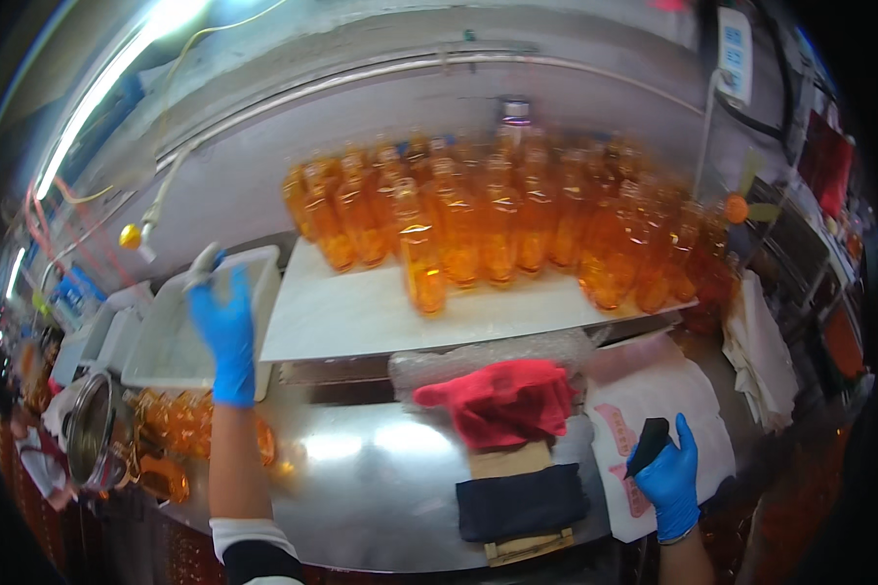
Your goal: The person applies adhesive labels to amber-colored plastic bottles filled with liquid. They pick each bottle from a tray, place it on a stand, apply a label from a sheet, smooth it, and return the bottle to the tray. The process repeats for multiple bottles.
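My left hand, in a blue glove, is raised over the near right side of a pale plastic tub. Its thumb stands apart from the fingers, and something whitish-grey covers or touches the fingertips; blur hides which. At the lower right my right hand, also gloved in blue, is closed around a flat black piece whose exact kind I cannot make out. That hand is above a white sheet with red print. Behind, many amber glass bottles stand upright on a white board.
A red cloth and a folded dark cloth on cardboard lie on the metal table. Bubble wrap runs along the board's edge. At left, amber bottles lie on their sides beside a round metal pot.
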`<action>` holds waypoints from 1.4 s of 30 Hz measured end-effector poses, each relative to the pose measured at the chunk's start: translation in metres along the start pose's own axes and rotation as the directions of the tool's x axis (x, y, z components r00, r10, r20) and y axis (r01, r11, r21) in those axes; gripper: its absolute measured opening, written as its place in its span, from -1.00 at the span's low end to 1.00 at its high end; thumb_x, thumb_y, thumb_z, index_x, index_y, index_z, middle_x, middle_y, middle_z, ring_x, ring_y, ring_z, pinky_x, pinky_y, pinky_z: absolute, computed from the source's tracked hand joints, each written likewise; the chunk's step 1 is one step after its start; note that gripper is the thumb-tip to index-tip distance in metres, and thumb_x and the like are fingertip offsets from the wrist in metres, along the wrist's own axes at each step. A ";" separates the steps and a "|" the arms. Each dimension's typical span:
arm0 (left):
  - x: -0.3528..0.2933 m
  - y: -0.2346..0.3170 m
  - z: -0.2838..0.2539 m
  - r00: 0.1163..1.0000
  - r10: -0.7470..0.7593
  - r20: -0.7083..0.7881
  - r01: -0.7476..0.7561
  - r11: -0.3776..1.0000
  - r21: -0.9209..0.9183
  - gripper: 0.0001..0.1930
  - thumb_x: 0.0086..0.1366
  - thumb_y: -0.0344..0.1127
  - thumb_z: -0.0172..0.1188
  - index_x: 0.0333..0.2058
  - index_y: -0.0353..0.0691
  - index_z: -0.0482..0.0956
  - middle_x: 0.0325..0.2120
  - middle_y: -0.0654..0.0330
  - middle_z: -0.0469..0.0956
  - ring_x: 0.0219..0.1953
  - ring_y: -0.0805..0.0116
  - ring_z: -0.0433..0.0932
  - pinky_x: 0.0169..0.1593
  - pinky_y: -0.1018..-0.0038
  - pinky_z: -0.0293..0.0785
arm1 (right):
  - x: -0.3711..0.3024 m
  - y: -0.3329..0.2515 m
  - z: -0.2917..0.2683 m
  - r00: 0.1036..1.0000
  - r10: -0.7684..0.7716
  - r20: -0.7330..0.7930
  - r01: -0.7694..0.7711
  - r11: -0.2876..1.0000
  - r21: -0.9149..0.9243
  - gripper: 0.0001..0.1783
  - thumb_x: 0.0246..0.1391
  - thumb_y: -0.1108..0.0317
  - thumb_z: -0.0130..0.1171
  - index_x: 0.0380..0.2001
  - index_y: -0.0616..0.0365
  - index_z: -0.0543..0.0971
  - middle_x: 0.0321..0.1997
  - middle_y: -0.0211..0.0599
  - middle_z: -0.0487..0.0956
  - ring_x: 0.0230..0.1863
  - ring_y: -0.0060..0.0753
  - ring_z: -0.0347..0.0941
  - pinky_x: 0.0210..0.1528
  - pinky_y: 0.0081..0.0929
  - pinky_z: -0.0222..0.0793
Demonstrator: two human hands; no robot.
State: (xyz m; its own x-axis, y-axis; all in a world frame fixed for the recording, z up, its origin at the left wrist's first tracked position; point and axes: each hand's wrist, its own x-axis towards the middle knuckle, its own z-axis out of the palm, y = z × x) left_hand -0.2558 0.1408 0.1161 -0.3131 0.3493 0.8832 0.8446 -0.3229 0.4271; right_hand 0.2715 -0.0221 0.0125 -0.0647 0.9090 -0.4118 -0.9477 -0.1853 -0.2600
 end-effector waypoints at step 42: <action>-0.265 0.198 -0.011 0.199 -0.495 0.846 0.968 0.232 -0.092 -0.61 0.31 -0.21 -0.03 0.04 -0.27 0.22 -0.28 0.15 0.44 -0.28 0.40 0.47 -0.18 0.48 0.44 | -0.101 -0.080 -0.214 0.566 -0.807 -0.169 0.097 0.269 -0.958 -0.77 0.04 0.30 0.14 -0.35 0.28 0.52 -0.50 -0.35 0.51 -0.48 -0.56 0.40 -0.40 -0.56 0.34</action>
State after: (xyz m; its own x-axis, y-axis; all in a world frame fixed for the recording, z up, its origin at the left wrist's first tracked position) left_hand -0.0104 -0.0249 -0.0310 -0.1127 0.9734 -0.1995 -0.1472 0.1822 0.9722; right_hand 0.4211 -0.1789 -0.1116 0.7806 0.6010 -0.1715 0.0379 -0.3195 -0.9468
